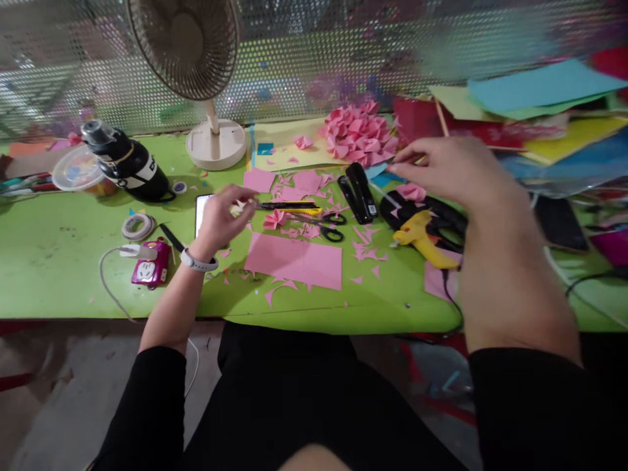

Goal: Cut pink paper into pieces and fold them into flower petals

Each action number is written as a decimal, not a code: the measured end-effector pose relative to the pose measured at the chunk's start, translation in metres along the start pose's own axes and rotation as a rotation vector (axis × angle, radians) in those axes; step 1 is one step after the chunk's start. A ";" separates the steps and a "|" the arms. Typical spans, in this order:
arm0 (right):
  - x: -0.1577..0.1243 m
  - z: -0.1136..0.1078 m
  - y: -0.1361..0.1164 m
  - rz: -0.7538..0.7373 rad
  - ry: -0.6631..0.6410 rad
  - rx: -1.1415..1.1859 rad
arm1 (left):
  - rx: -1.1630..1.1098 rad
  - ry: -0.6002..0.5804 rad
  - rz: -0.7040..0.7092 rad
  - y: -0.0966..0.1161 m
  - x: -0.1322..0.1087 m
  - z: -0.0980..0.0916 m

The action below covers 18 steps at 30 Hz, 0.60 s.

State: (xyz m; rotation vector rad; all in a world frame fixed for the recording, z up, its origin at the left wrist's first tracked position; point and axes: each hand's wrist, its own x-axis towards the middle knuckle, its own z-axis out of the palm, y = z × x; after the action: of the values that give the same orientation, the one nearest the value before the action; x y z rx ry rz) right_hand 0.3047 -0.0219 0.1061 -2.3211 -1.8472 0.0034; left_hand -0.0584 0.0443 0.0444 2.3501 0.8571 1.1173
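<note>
A lime-green table (63, 261) spans the view, with a stack of coloured paper sheets (544, 88) at its back right. The beige desk fan (186, 39) stands upright at the back, left of centre. Left of it, a black drink bottle (135, 167) leans toward the fan, its contents hidden by opaque walls. Near the centre front lies a flat pink paper sheet (294, 261). At the back, a heap of folded pink paper petals (360, 134) sits beside the stack. Behind the bottle is a clear plastic tub (61, 178), with blurred orange and blue bits showing through it.

The right hand (444, 167) reaches just beside the petals, thumb and forefinger extended near blue paper scraps; whether it pinches anything cannot be told. The left hand (226, 212), fingers half curled, is over the edge of a lit smartphone (199, 212); its grip is likewise unclear.

Below the right hand lies a yellow glue gun (417, 239). Left of that stands a black stapler (362, 193), then black-handled scissors (332, 233), a utility knife (294, 207) and, near the left fingertips, one pink paper flower (275, 220).
</note>
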 end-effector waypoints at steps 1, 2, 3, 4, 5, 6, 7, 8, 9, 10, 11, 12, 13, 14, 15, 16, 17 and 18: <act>-0.002 0.000 0.009 0.013 -0.005 -0.010 | -0.024 -0.204 0.083 0.005 -0.003 0.007; -0.004 0.001 0.018 0.026 -0.015 -0.018 | -0.042 -0.389 0.162 0.010 -0.007 0.015; -0.006 0.002 0.025 0.037 -0.031 -0.021 | -0.034 -0.536 0.211 0.015 -0.012 0.024; -0.009 0.003 0.031 0.047 -0.046 -0.019 | -0.008 -0.669 0.245 0.020 -0.018 0.034; -0.012 0.006 0.035 0.055 -0.059 -0.015 | 0.037 -0.782 0.252 0.025 -0.024 0.044; -0.015 0.009 0.037 0.060 -0.069 -0.009 | 0.083 -0.856 0.238 0.030 -0.030 0.054; -0.020 0.012 0.036 0.061 -0.082 -0.006 | 0.117 -0.927 0.235 0.034 -0.036 0.062; -0.025 0.017 0.034 0.048 -0.106 -0.004 | 0.150 -0.980 0.233 0.037 -0.040 0.069; -0.031 0.023 0.030 0.021 -0.139 -0.009 | 0.187 -1.005 0.229 0.039 -0.044 0.074; -0.037 0.029 0.024 -0.014 -0.195 -0.024 | 0.219 -1.014 0.227 0.041 -0.047 0.078; -0.043 0.037 0.019 -0.083 -0.281 -0.024 | 0.246 -1.010 0.225 0.042 -0.049 0.081; -0.049 0.044 0.013 -0.125 -0.337 -0.045 | 0.266 -0.995 0.222 0.042 -0.050 0.082; -0.054 0.052 0.008 -0.143 -0.375 -0.085 | 0.279 -0.977 0.221 0.043 -0.050 0.083; -0.058 0.059 0.003 -0.157 -0.400 -0.126 | 0.288 -0.958 0.221 0.043 -0.051 0.083; -0.062 0.065 0.000 -0.168 -0.410 -0.159 | 0.293 -0.941 0.222 0.043 -0.051 0.083; -0.064 0.071 -0.002 -0.168 -0.403 -0.186 | 0.295 -0.927 0.227 0.042 -0.051 0.083; -0.065 0.075 -0.003 -0.168 -0.387 -0.198 | 0.294 -0.916 0.235 0.042 -0.052 0.084; -0.066 0.078 -0.003 -0.165 -0.364 -0.197 | 0.291 -0.905 0.244 0.041 -0.053 0.084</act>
State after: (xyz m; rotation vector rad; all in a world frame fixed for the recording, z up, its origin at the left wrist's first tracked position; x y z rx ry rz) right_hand 0.2781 -0.0742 0.0223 -2.4150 -2.3048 0.2497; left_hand -0.0032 -0.0286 -0.0111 2.8200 0.4060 -0.0922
